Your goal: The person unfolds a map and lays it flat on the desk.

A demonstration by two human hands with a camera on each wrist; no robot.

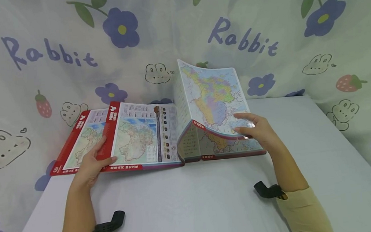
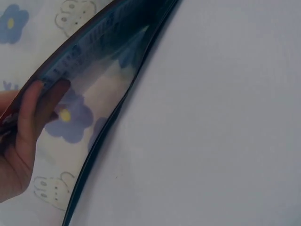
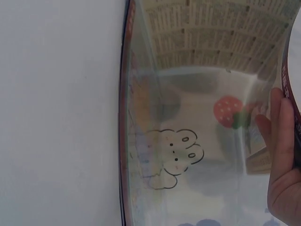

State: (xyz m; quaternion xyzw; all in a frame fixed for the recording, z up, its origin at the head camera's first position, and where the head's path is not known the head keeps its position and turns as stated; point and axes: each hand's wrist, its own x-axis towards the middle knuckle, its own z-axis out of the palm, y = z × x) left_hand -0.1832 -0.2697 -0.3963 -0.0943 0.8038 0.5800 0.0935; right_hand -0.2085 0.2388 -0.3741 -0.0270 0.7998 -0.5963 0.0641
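Note:
A glossy folded map lies spread along the table's back edge. On its left side, a red-bordered panel (image 1: 135, 135) overlaps another red-bordered panel (image 1: 85, 145). My left hand (image 1: 90, 163) pinches the left edge of the upper panel, thumb on top; in the left wrist view its fingers (image 2: 29, 115) are against the lifted sheet's underside. On the right, a colored map panel (image 1: 211, 95) is raised and bent, and my right hand (image 1: 259, 128) pinches its lower right corner. Beneath it, a second colored map panel (image 1: 231, 148) lies on the table.
The white table (image 1: 186, 204) extends in front of the map and to its right. A curtain (image 1: 171, 28) printed with flowers and rabbits hangs behind. Black wrist mounts (image 1: 110, 224) sit on both forearms, above beige sleeves.

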